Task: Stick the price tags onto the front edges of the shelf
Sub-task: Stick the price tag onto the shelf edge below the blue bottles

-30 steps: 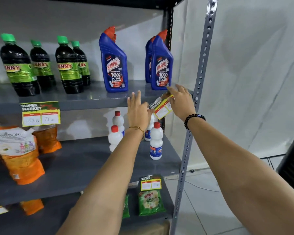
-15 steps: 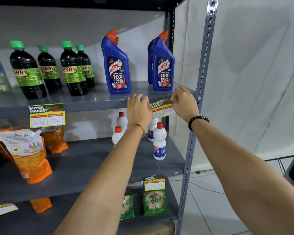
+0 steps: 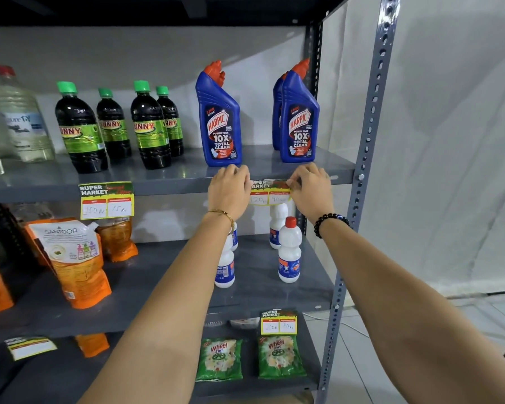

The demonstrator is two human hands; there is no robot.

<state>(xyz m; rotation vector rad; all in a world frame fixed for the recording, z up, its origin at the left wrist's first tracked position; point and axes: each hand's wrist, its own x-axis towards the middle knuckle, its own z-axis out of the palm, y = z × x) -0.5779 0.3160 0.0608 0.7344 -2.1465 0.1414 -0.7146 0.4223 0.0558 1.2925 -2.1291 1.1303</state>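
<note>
A green, yellow and red price tag (image 3: 269, 192) lies flat against the front edge of the upper grey shelf (image 3: 169, 190), below the blue Harpic bottles (image 3: 219, 121). My left hand (image 3: 228, 191) presses on the tag's left end. My right hand (image 3: 312, 188) pinches its right end against the shelf edge. A second tag (image 3: 106, 199) hangs on the same edge further left. A third tag (image 3: 278, 322) hangs on the edge of the shelf below.
Dark green-capped bottles (image 3: 115, 126) and clear bottles (image 3: 21, 118) stand on the upper shelf. White bottles (image 3: 289, 252) and orange pouches (image 3: 70, 258) sit on the middle shelf, green packets (image 3: 280, 357) on the bottom one. The perforated shelf post (image 3: 362, 182) rises at right, a white wall beyond.
The tag was tilted and held off the shelf by my right hand; now it is level against the shelf's front edge, with both hands at its ends. The view has shifted downward.
</note>
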